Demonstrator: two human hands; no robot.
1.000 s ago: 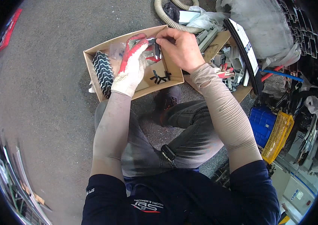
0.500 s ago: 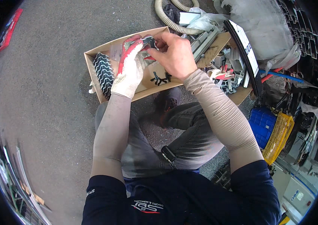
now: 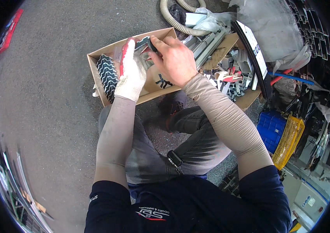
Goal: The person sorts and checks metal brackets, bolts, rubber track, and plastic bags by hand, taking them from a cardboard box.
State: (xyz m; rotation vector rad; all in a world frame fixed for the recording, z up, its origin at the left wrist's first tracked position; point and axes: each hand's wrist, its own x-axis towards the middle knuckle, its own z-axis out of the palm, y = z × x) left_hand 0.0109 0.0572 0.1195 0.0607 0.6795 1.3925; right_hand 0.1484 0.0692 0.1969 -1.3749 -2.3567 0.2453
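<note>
My left hand (image 3: 130,73), in a white glove with red coating, is raised over an open cardboard box (image 3: 155,94). It cradles a small dark, wavy-edged piece (image 3: 143,42) on its inner side; most of its fingers are hidden. My bare right hand (image 3: 176,60) meets it from the right, thumb and fingers pinched on the black end of that piece. Inside the box, a row of similar dark zigzag pieces (image 3: 107,75) with pale edges lines the left wall. A few small black pieces (image 3: 163,82) lie loose on the box's bottom, below my right hand.
Right of the box lie grey metal profiles (image 3: 211,46), offcuts and another red-and-white glove (image 3: 229,75). A beige ridged hose (image 3: 172,22) curls beyond it. Blue (image 3: 270,130) and yellow crates (image 3: 288,143) stand at the right. Long metal strips (image 3: 31,192) lie at the lower left.
My left hand has turned more edge-on, its fingers straighter. My right hand has shifted slightly left and nearer, still on the dark piece, now covering part of the loose black pieces.
</note>
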